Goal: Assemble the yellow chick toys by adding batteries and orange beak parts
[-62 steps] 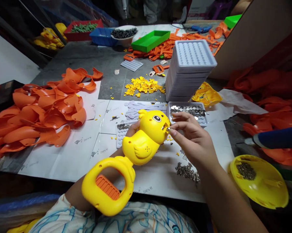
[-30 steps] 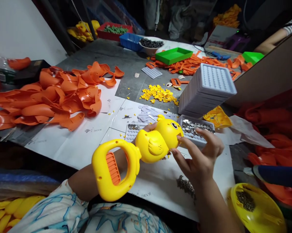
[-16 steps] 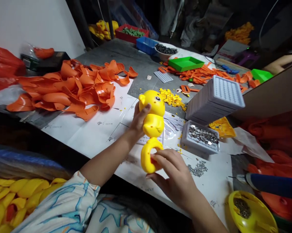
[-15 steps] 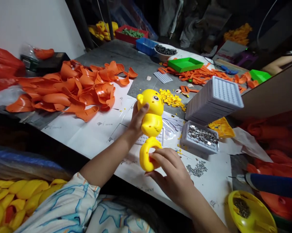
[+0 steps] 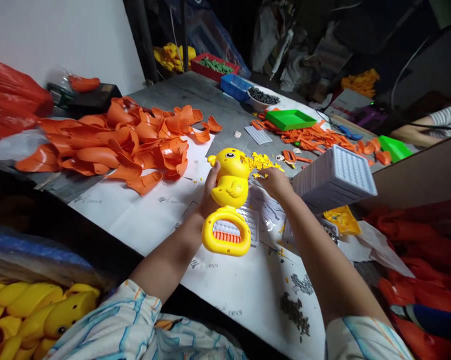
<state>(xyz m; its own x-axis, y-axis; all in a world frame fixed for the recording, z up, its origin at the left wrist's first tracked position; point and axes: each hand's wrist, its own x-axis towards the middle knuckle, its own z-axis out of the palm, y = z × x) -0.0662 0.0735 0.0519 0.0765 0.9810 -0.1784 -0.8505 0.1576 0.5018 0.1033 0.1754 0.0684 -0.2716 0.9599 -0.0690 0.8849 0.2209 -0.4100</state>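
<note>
Many orange shells (image 5: 135,145) are cluttering the dim counter (image 5: 183,95). Left grip (image 5: 210,195) is clasping the yellow duck (image 5: 231,172) above it; right grip (image 5: 277,182), now off its handle (image 5: 229,248), is reaching yellow pieces (image 5: 260,162), closure unclear.

Right hand (image 5: 274,182): tray stack (image 5: 332,176) blocks rightward path.

It's dim over here. What seems overhead light whitens the flat printed paper sheet (image 5: 135,217), soft shadow greying its right side, and glints on the glossy yellow plastic duck toy (image 5: 231,172). The crumpled red plastic bag (image 5: 11,100) stretches softly edgeward.
</note>
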